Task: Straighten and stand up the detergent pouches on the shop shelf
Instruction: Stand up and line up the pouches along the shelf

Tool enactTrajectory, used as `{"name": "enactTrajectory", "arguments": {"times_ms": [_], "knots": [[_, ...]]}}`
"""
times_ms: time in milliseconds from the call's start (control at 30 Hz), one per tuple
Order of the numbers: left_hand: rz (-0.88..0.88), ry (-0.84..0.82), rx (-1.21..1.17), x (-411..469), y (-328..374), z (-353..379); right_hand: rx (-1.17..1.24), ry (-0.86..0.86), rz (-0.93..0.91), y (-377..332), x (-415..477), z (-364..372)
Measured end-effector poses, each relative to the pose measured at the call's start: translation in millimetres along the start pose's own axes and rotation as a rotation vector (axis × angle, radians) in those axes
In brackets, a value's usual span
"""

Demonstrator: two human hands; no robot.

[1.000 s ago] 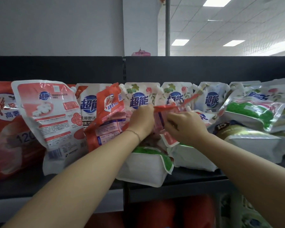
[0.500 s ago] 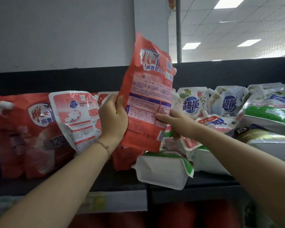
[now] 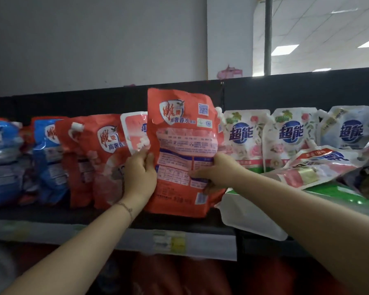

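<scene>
Red pouch [image 3: 180, 133] is upright at mid shelf [image 3: 73, 219] near the front edge, with its printed back panel facing the camera and its top reaching up in front of the dark back panel [image 3: 285, 90]. Its bottom is down at the shelf deck; can't tell if it actually touches. Left hand [image 3: 140, 175] grips the pouch's left edge at mid height, fingers curled round the edge, with a thin bracelet [image 3: 126, 207] on the wrist. Right hand [image 3: 218, 173] pinches the right edge lower down, thumb laid across the front and fingers behind. A pink-white pouch [image 3: 134, 128] stands just behind the held one on its left, partly hidden. Left of that is another red pouch [image 3: 94, 158], upright, then blue pouches [image 3: 47, 150], leaning and blurred. To the right, two white floral pouches [image 3: 243, 137] stand upright against the back, with a grey-white pouch [image 3: 349, 128] beyond them. In front of those, a pink pouch [image 3: 320, 167] lies flat and tilted on top of others. A green-white pouch [image 3: 254, 218] lies flat under the right forearm, its end hanging over the shelf's front edge. A price label [image 3: 168, 239] sits on the rail below, text unreadable.
</scene>
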State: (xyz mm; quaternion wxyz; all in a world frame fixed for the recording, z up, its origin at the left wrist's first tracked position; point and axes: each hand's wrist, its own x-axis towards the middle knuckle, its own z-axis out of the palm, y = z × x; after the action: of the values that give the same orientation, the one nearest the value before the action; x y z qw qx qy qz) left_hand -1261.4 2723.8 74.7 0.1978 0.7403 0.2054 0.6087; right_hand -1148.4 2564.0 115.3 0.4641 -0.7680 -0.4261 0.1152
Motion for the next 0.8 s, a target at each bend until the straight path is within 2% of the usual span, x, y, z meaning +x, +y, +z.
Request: {"name": "enactTrajectory", "arguments": {"times_ms": [67,100,167,267,467,533,633,700,800], "knots": [[-0.061,-0.038,0.283,-1.9,-15.3,2.1,-0.122,0.017,0.01,3.1,6.8,13.7],[-0.108,-0.086,0.335,-1.9,-18.9,1.8,-0.18,0.036,0.011,3.7,11.6,18.7],[-0.175,-0.149,0.244,-0.2,-20.0,-0.7,-0.183,0.077,0.027,3.3,22.7,26.2],[-0.272,-0.158,0.136,6.0,-19.3,-0.7,-0.109,0.151,0.056,3.2,41.4,40.9],[-0.427,-0.141,0.137,33.2,-51.9,6.6,0.037,0.213,0.05,0.6,58.1,83.6],[-0.453,-0.128,0.124,39.7,-60.3,3.4,0.032,0.18,0.004,2.0,59.4,95.3],[-0.516,-0.036,0.072,41.7,-68.2,-3.1,-0.069,0.037,-0.003,1.5,58.2,94.8],[-0.483,0.019,0.093,32.9,-65.3,-8.2,-0.158,-0.016,-0.011,-0.7,55.9,83.4],[-0.261,0.071,0.134,10.8,-59.0,-16.4,-0.263,-0.078,-0.048,-6.6,47.2,63.9]]}}
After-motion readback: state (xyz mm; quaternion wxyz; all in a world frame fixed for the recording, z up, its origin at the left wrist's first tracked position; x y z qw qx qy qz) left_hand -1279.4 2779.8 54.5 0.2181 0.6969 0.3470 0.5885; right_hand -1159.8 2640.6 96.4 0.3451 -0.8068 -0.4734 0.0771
